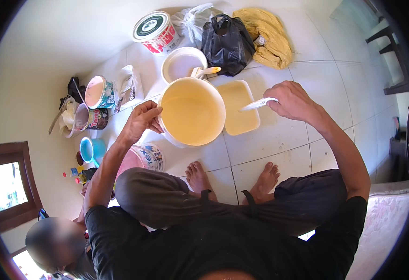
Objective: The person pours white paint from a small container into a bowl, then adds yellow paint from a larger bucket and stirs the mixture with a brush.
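Note:
My left hand grips the left rim of a bucket, thumb over the edge. The bucket is tipped toward me, and pale yellow paint coats its inside. My right hand is closed round a slim white-handled tool, whose tip hangs over a shallow yellow paint tray right of the bucket. What kind of tool it is I cannot make out. Behind the bucket, a paintbrush with a yellow-orange handle lies by the rim of a round white tub.
A lidded paint pail, a black plastic bag and a yellow sack stand at the back. Several used pails and a blue dipper line the left wall. Another person is at lower left.

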{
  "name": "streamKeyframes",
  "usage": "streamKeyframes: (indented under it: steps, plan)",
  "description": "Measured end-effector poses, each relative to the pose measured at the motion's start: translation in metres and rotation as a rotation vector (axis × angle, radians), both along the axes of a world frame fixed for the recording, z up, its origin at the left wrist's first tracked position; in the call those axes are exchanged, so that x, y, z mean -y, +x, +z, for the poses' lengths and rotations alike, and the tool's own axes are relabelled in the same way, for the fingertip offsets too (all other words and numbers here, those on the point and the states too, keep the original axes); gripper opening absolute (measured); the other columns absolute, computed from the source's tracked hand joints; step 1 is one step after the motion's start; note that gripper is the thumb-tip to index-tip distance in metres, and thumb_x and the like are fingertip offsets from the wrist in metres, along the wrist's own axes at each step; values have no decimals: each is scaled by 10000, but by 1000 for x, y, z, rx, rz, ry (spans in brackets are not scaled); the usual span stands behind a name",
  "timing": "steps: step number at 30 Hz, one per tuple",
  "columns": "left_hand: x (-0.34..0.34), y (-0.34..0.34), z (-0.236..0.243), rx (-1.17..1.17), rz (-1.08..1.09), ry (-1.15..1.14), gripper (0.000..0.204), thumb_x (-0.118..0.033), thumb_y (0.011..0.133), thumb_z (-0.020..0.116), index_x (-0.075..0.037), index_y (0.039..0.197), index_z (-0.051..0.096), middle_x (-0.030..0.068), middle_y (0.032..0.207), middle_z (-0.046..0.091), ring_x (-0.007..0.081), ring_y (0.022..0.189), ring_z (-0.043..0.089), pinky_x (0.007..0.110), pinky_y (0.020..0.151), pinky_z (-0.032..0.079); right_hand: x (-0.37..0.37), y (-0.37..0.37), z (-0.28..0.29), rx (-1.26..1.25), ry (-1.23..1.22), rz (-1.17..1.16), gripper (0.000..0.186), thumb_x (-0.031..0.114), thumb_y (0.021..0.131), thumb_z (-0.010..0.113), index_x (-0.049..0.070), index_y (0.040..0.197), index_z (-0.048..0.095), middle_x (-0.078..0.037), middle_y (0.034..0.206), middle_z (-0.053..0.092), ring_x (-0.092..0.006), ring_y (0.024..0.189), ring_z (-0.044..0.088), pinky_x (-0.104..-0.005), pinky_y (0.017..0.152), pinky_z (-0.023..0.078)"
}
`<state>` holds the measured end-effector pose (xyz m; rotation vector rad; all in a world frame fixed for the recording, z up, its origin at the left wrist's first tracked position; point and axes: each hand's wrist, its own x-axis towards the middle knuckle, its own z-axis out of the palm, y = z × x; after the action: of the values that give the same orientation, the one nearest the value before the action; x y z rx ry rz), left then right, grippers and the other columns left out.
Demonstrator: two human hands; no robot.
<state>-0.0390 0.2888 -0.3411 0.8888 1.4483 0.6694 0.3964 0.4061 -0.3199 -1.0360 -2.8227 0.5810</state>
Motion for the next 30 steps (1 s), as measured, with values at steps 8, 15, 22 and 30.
streamKeyframes:
  steps: [8,15,22,30]
  plan:
    - [-16,35,1,17,-75,92,229,-206,991,668,7,998,585,83,757,682,161,577,685,274,564,594,-3,8,4,22,3,-14,116,103,776,653,-6,741,674,-207,672,638,-414,676,628,-501,647,492]
    - [-20,40,13,-35,-50,89,231,-190,953,723,2,940,596,47,701,639,131,515,648,253,513,582,-4,10,8,22,19,-22,123,124,741,653,10,698,671,-184,603,612,-399,588,601,-487,597,479]
    - [-22,46,22,-73,-29,97,244,-204,945,738,-13,917,589,30,671,626,116,501,641,235,495,563,-1,8,-2,-51,25,-43,152,138,749,644,20,653,643,-184,601,606,-403,589,600,-498,579,467]
    - [-31,60,23,-93,-41,89,245,-252,959,722,-58,903,583,14,654,625,113,495,646,228,498,561,1,4,-17,-71,52,-8,157,137,743,640,19,642,626,-197,600,599,-417,590,594,-507,576,462]
